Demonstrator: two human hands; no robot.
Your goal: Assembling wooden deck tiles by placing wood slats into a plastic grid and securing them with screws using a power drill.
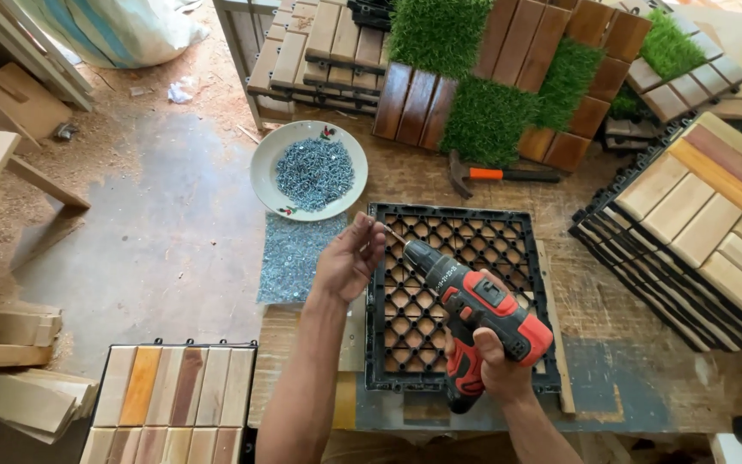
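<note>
Right hand (495,365): wrapped tight around the grip of a red and black drill (474,309), held tilted, its bit aimed up and to the left.

Left hand (349,258): raised at the bit's tip, fingertips pinched together there; whatever they pinch is too small to make out.

Black plastic grid (388,283): square lattice base, lying flat on the workbench (629,378) directly under both hands, with wooden slats showing through its openings and at its right edge.

White plate (264,167): just beyond the grid's upper left corner, heaped with grey screws (315,172).

Loose screws (289,258): a second grey spread on the bench, between the plate and the left forearm.

Hammer (495,174): orange handle, lying beyond the grid's far edge.

Finished tiles: a stack of pale wood slat tiles (706,223) to the right on black bases; brown slat and green turf tiles (491,112) leaning at the back; more slat tiles (173,404) low on the left, beside the bench.

Floor (156,232): concrete, dusted with sawdust, with wood offcuts (10,326) at the left edge.
</note>
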